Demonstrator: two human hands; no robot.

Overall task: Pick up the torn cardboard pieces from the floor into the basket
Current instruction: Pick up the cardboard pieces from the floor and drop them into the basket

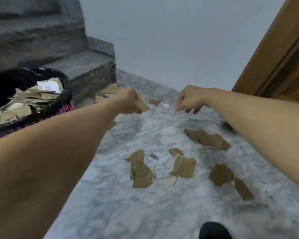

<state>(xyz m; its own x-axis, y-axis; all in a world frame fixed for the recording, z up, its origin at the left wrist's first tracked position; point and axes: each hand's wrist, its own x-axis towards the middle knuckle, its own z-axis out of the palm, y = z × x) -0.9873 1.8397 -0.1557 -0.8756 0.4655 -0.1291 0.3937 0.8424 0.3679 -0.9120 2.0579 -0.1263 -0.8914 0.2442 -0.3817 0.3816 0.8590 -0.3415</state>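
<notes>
Several torn brown cardboard pieces lie on the grey marble floor [145,213], among them a crumpled one [141,173], a flat one [184,167] and a larger one [206,139]. My left hand [128,102] reaches far forward and grips a cardboard piece [142,106] near the stair. My right hand [188,99] hovers over the floor with fingers curled down, pinching a small scrap [177,109]. The black basket [66,95] stands at the left, holding several cardboard pieces [34,99].
Grey stone stairs [79,66] rise at the back left beside the basket. A wooden door frame [280,57] stands at the right against a pale wall. More scraps [110,89] lie at the foot of the stair. A dark shoe tip [214,231] shows at the bottom.
</notes>
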